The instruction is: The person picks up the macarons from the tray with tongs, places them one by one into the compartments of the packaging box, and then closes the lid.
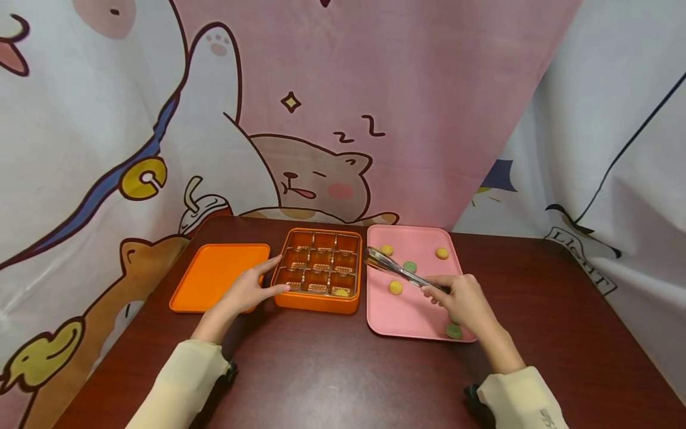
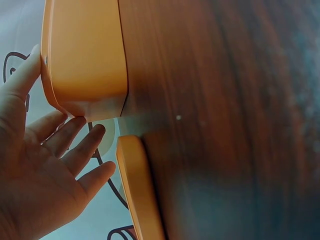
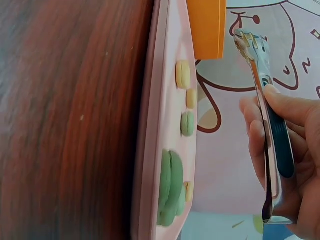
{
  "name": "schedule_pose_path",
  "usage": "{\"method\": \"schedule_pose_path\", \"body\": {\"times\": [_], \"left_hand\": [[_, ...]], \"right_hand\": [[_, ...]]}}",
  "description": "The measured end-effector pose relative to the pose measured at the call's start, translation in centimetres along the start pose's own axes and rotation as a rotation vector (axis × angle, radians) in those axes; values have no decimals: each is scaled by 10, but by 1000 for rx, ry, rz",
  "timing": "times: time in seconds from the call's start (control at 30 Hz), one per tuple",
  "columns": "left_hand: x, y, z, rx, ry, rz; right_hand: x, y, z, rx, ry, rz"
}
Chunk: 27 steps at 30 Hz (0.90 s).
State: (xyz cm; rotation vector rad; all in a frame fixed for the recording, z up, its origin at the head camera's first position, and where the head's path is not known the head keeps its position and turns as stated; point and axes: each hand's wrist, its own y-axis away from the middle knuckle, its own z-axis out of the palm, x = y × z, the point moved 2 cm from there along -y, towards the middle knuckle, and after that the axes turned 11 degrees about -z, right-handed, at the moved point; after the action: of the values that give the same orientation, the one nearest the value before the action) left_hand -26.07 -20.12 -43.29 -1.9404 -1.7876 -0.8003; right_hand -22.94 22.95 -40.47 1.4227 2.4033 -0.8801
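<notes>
My right hand point(image 1: 463, 301) grips metal tongs point(image 1: 402, 273) with dark handles. The tongs' tips hover by the right edge of the orange box point(image 1: 316, 302), above the pink tray's left side; nothing shows between them in the right wrist view. The box has a clear divider of several compartments, and a yellow macaron point(image 1: 341, 292) lies in the front right one. At the box's front left corner, my left hand point(image 1: 250, 291) touches the wall with extended thumb and fingers. Yellow macarons point(image 1: 395, 288) and green macarons point(image 1: 409, 266) lie scattered on the pink tray point(image 1: 383, 319).
An orange lid point(image 1: 214, 277) lies flat left of the box, beneath the left forearm's reach. The dark wooden table point(image 1: 321, 381) carries everything. A cartoon-printed curtain point(image 1: 429, 119) hangs along the table's back and sides.
</notes>
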Motion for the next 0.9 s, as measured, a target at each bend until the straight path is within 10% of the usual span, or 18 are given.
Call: {"method": "schedule_pose_path", "body": {"times": [0.9], "left_hand": [[-2,-1,0,1,8,-10]], "right_hand": [[-17,-19,29,-29,-73,10]]}}
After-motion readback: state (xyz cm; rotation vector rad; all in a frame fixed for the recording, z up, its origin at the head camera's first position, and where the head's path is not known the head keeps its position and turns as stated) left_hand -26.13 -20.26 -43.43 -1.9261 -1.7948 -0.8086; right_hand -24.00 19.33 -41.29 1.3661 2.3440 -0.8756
